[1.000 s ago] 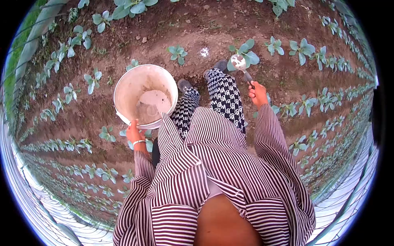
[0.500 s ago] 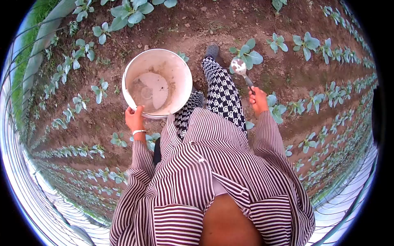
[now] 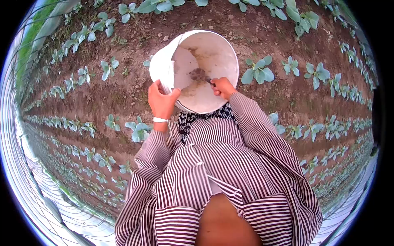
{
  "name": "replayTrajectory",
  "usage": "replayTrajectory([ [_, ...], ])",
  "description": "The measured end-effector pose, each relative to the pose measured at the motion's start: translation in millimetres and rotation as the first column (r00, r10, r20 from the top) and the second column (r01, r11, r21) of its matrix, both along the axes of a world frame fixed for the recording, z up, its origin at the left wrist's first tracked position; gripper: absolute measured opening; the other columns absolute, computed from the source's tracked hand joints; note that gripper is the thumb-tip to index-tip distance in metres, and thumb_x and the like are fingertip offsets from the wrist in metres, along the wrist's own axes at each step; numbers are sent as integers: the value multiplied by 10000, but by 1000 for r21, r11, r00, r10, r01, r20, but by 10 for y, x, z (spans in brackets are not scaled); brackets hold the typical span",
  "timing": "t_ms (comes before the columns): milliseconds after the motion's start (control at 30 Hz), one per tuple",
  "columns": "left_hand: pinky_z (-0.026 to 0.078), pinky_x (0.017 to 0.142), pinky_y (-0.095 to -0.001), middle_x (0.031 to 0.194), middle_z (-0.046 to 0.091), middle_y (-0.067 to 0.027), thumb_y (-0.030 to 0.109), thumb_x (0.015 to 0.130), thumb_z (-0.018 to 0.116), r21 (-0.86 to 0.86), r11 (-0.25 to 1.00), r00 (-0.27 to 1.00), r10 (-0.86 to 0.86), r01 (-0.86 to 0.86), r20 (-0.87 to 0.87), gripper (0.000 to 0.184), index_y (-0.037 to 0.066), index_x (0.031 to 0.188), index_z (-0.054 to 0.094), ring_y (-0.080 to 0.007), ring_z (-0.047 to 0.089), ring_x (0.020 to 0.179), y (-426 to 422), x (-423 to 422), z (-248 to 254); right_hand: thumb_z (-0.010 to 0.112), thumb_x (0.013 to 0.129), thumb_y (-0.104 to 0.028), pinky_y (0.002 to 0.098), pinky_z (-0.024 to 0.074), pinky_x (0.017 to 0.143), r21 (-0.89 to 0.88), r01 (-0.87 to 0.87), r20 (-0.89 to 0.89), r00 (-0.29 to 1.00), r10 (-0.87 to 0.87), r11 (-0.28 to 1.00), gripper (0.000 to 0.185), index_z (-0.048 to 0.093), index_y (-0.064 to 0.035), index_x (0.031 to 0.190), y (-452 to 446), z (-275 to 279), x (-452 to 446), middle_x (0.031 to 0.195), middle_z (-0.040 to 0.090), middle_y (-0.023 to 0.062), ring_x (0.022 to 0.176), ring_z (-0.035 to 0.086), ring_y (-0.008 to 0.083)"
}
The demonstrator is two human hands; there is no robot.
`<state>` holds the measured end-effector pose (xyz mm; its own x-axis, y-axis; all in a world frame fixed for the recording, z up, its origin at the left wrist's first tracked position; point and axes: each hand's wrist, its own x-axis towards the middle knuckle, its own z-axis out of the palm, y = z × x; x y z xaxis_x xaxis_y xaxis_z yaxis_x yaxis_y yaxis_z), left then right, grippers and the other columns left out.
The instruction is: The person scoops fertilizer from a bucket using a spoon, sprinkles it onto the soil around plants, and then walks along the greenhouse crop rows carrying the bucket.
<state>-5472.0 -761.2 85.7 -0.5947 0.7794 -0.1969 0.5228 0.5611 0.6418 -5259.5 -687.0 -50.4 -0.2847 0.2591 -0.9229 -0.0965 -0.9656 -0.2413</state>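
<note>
A white bucket [image 3: 223, 53] is tipped so that its mouth faces me, with brown smears on its inner wall. My left hand [image 3: 163, 102] grips its rim, thumb on the edge and fingers along the outside. Reaching into the mouth from the right, my right hand [image 3: 223, 87] is closed round the dark handle of a spoon [image 3: 198, 74]. The spoon's bowl is inside the bucket, close to pale material [image 3: 185, 65] at the bottom. Whether the bowl touches that material I cannot tell.
Rows of young leafy plants [image 3: 258, 70] grow in brown soil [image 3: 135, 88] on both sides and ahead. A larger plant [image 3: 303, 20] stands at the upper right. Curved, ribbed sheeting [image 3: 20, 172] borders the field at the left.
The bucket has moved right and tilted further. My right hand has brought the spoon from over a plant on the right into the bucket. My feet are now hidden behind the bucket.
</note>
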Motion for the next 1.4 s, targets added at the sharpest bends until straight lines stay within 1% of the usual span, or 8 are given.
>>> replayTrajectory([
  [333, 491, 713, -301, 955, 552, -97, 140, 597, 730, -11, 999, 997, -41, 42, 67, 566, -28, 1106, 547, -173, 580, 796, -331, 472, 368, 500, 815, -33, 266, 344, 385, 177, -365, 240, 917, 320, 914, 67, 547, -16, 860, -166, -537, -152, 634, 476, 50, 485, 440, 116],
  [500, 485, 717, -293, 952, 564, -102, 168, 593, 733, -22, 999, 999, 31, -30, 31, 569, -29, 1096, 554, -175, 580, 791, -418, 213, 277, 501, 859, -68, 240, 316, 376, 395, -271, 78, 962, 261, 878, 86, 538, 6, 836, -365, -462, -2, 641, 472, 45, 460, 412, 104],
  [700, 485, 725, -288, 975, 578, -102, 183, 609, 757, -25, 997, 995, 76, -74, 71, 563, -41, 1086, 559, -155, 578, 795, -555, -549, -113, 539, 873, -115, 220, 292, 363, 227, -164, 104, 984, 144, 960, 135, 560, 14, 839, -416, 113, -403, 643, 486, 35, 443, 389, 86],
  [933, 484, 716, -283, 921, 597, -89, 211, 612, 770, -63, 998, 1000, 14, -15, -23, 561, -39, 1073, 572, -153, 579, 783, -863, -1841, -575, 535, 892, -102, 197, 297, 370, 265, -94, -77, 990, 118, 960, 382, 463, 57, 1232, -817, 450, -1110, 691, 489, 24, 453, 354, 52],
  [1100, 480, 765, -332, 976, 591, -149, 263, 595, 768, -149, 981, 978, 150, -128, 147, 676, -90, 1121, 533, -213, 587, 823, -1018, -2664, -772, 520, 904, -96, 179, 289, 367, 207, 68, -254, 967, -14, 976, 404, 422, 73, 1258, -1157, 575, -1577, 729, 508, 35, 459, 354, 33],
  [1200, 481, 712, -306, 922, 603, -120, 251, 611, 761, -162, 967, 966, 218, -195, 142, 646, -89, 1113, 537, -180, 574, 769, -1141, -3067, -784, 520, 905, -98, 180, 283, 363, 167, 129, -200, 975, -95, 978, 386, 423, 79, 1234, -1315, 554, -1771, 718, 502, 35, 453, 353, 31],
  [1233, 467, 537, -253, 830, 583, -68, 196, 647, 746, -81, 977, 974, 205, -197, 96, 547, -74, 1078, 543, -110, 536, 649, -1203, -3166, -791, 520, 905, -98, 181, 284, 362, 168, 150, -188, 975, -118, 974, 388, 420, 80, 1236, -1368, 533, -1809, 716, 502, 35, 452, 353, 32],
  [1400, 470, 637, -283, 885, 597, -102, 209, 633, 741, -156, 923, 927, 368, -353, 79, 546, -84, 1051, 548, -153, 554, 722, -1661, -3612, -742, 523, 905, -105, 186, 288, 361, 189, 158, -60, 987, -149, 969, 393, 412, 65, 1242, -1391, 149, -1885, 704, 499, 32, 448, 351, 33],
])
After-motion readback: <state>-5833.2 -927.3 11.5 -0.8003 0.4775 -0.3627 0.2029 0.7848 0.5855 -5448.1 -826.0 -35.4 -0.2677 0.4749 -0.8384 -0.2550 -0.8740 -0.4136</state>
